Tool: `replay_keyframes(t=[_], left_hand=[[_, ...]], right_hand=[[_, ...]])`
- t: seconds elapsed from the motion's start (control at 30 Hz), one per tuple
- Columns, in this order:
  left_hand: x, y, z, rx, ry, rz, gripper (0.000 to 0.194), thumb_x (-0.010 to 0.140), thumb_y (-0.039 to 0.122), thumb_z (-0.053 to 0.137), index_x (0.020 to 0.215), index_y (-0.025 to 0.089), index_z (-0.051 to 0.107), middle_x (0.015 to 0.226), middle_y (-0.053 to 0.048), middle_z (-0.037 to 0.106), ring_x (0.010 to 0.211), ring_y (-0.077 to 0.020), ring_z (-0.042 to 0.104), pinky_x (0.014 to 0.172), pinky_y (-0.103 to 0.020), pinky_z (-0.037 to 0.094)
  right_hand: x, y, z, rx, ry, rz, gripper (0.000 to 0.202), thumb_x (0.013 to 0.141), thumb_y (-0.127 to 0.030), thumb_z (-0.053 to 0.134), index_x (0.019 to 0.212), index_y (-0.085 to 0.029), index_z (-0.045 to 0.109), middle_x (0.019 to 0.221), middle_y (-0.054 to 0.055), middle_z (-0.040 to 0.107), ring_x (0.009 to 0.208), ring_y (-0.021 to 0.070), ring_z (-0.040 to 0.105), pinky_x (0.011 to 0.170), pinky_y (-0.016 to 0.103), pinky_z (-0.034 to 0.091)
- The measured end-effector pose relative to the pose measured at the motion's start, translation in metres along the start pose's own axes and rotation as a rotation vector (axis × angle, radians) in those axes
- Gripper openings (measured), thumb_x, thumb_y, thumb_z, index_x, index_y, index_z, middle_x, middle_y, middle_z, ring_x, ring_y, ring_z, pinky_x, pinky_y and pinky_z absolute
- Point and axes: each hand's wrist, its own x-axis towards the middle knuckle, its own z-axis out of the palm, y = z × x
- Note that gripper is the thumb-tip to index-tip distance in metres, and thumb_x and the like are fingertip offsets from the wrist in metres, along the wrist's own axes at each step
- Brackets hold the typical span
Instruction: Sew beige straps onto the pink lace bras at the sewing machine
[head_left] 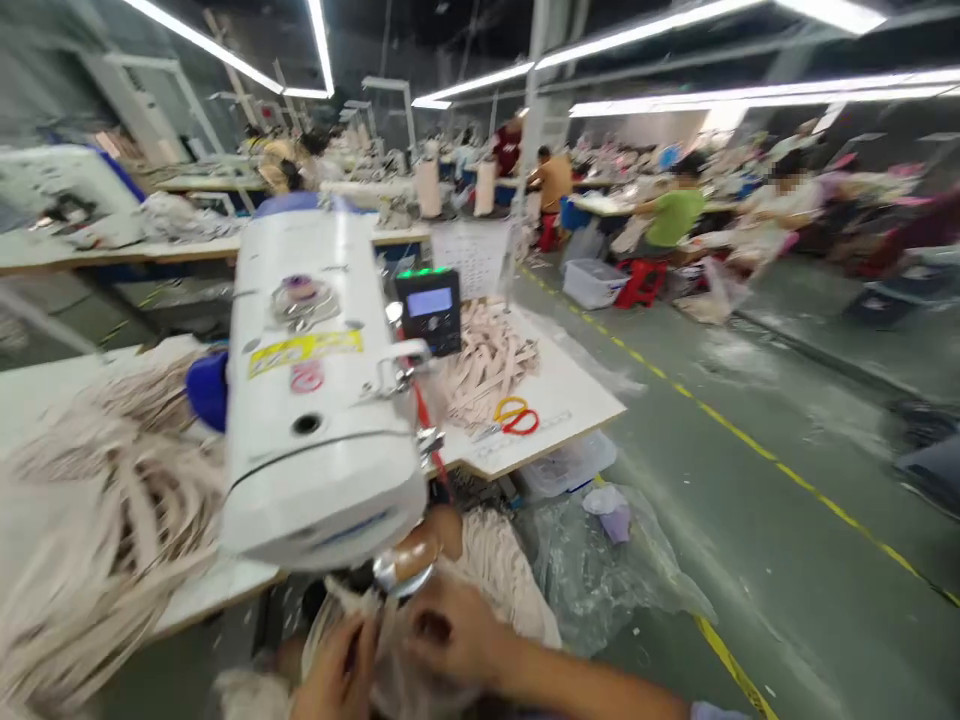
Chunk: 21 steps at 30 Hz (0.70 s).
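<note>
A white sewing machine (315, 390) stands right in front of me. Below its head, my left hand (337, 665) is closed on a pale beige fabric strip (386, 650). My right hand (457, 630) is beside it, its fingers curled and pinching the same pale cloth close to the machine's metal parts. Motion blurs the cloth's folds and the fingertips. The needle area is hidden behind the machine head. More pale strips (506, 570) hang down past my right hand.
A heap of beige strips (135, 490) covers the table at left. Right of the machine are a control panel (431, 310), cut strips (491, 360) and red-and-yellow-handled scissors (517, 415). Plastic sheeting (600, 560) lies on the floor. Co-workers sit farther back, one in a green shirt (675, 215).
</note>
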Motion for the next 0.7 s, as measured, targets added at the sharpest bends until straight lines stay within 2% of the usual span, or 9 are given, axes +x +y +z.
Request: replay_keyframes(t=[0.03, 0.07, 0.13, 0.27, 0.4, 0.5, 0.63, 0.7], left_hand=[[-0.007, 0.002, -0.002, -0.013, -0.007, -0.073, 0.031, 0.095, 0.039, 0.044, 0.09, 0.025, 0.072, 0.082, -0.004, 0.077, 0.07, -0.0202, 0.072, 0.061, -0.029, 0.058], [-0.011, 0.005, -0.005, -0.117, -0.027, -0.139, 0.033, 0.093, 0.042, 0.046, 0.089, 0.021, 0.072, 0.081, -0.006, 0.077, 0.07, -0.0207, 0.072, 0.061, -0.028, 0.057], [-0.013, 0.012, -0.009, -0.298, -0.083, -0.277, 0.038, 0.091, 0.045, 0.046, 0.092, 0.017, 0.072, 0.082, -0.008, 0.076, 0.073, -0.0209, 0.071, 0.066, -0.029, 0.056], [-0.006, 0.024, -0.013, -0.511, -0.123, -0.439, 0.041, 0.091, 0.045, 0.044, 0.092, 0.015, 0.071, 0.079, -0.006, 0.074, 0.073, -0.0192, 0.067, 0.066, -0.027, 0.053], [-0.007, 0.027, -0.015, -0.532, -0.146, -0.456, 0.039, 0.092, 0.044, 0.043, 0.092, 0.016, 0.07, 0.082, -0.004, 0.073, 0.076, -0.0183, 0.065, 0.067, -0.026, 0.051], [-0.007, 0.027, -0.013, -0.522, -0.154, -0.439, 0.035, 0.091, 0.042, 0.042, 0.089, 0.017, 0.068, 0.077, -0.004, 0.07, 0.071, -0.017, 0.062, 0.064, -0.026, 0.049], [-0.004, 0.03, -0.006, -0.493, -0.136, -0.449, 0.032, 0.091, 0.04, 0.041, 0.079, 0.018, 0.062, 0.068, -0.001, 0.063, 0.063, -0.015, 0.056, 0.059, -0.025, 0.044], [-0.001, 0.031, -0.002, -0.488, -0.122, -0.45, 0.032, 0.091, 0.042, 0.041, 0.076, 0.019, 0.058, 0.065, 0.0, 0.059, 0.06, -0.0141, 0.052, 0.056, -0.025, 0.04]], right_hand=[[-0.001, 0.0, 0.001, -0.007, 0.03, -0.03, 0.028, 0.076, -0.057, 0.05, 0.072, -0.03, 0.057, 0.063, -0.004, 0.062, 0.056, 0.0192, 0.061, 0.051, 0.031, 0.051], [0.0, 0.001, 0.001, 0.003, 0.041, -0.038, 0.028, 0.077, -0.057, 0.049, 0.075, -0.03, 0.059, 0.069, -0.002, 0.065, 0.062, 0.0216, 0.063, 0.057, 0.035, 0.054], [0.003, 0.004, 0.001, 0.054, 0.01, -0.034, 0.026, 0.081, -0.052, 0.049, 0.08, -0.03, 0.062, 0.076, 0.002, 0.066, 0.071, 0.0255, 0.064, 0.066, 0.041, 0.057], [0.007, 0.006, 0.003, 0.111, -0.005, 0.019, 0.023, 0.089, -0.039, 0.045, 0.098, -0.028, 0.063, 0.078, 0.005, 0.062, 0.066, 0.0245, 0.061, 0.063, 0.042, 0.057], [0.004, 0.003, 0.002, 0.124, 0.038, 0.02, 0.013, 0.087, -0.035, 0.05, 0.085, -0.026, 0.06, 0.071, 0.003, 0.058, 0.056, 0.0206, 0.058, 0.051, 0.037, 0.055], [0.006, 0.005, 0.002, 0.13, 0.061, 0.021, 0.01, 0.086, -0.032, 0.054, 0.079, -0.026, 0.058, 0.071, 0.002, 0.06, 0.053, 0.0182, 0.057, 0.046, 0.032, 0.052], [0.005, 0.011, 0.006, 0.116, 0.076, -0.022, 0.013, 0.089, -0.027, 0.053, 0.088, -0.025, 0.066, 0.084, 0.004, 0.067, 0.068, 0.0194, 0.065, 0.059, 0.032, 0.057], [0.0, 0.014, 0.008, 0.052, 0.083, -0.102, 0.018, 0.089, -0.022, 0.052, 0.09, -0.023, 0.07, 0.089, 0.006, 0.07, 0.077, 0.0201, 0.067, 0.066, 0.032, 0.057]])
